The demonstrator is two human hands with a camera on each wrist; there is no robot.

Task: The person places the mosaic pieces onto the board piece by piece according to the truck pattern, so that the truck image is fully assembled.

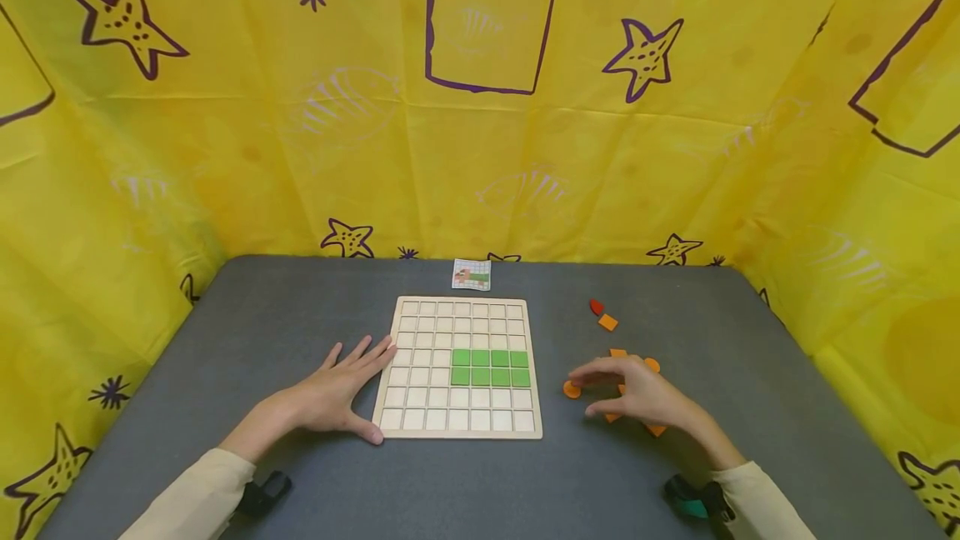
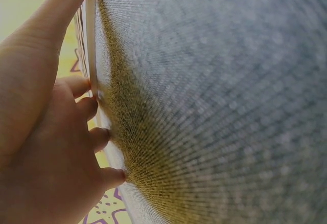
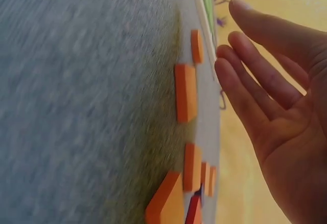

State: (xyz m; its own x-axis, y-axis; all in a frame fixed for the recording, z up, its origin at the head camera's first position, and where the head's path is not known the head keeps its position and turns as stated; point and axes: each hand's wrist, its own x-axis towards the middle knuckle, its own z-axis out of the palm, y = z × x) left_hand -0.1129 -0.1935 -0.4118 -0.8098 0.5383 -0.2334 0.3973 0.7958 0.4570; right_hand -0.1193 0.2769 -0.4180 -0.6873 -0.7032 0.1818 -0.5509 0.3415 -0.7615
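A pale wooden grid board (image 1: pixel 436 397) lies on the dark table, with two rows of green square tiles (image 1: pixel 480 376) at its middle right. My left hand (image 1: pixel 327 396) rests against the board's left edge, fingers spread and thumb near the lower left corner; the left wrist view shows fingertips at the rim. Over a scatter of orange pieces to the right of the board hovers my right hand (image 1: pixel 642 395), its fingers loosely bent and holding nothing. A round orange piece (image 1: pixel 572 390) lies just left of its fingertips. In the right wrist view an orange block (image 3: pixel 185 93) lies below the hand.
Behind the board lies a small printed card (image 1: pixel 471 274) with a coloured grid picture. An orange square (image 1: pixel 608 322) and a red piece (image 1: pixel 596 307) lie farther back on the right. A yellow patterned cloth (image 1: pixel 480 148) borders the table's back and sides.
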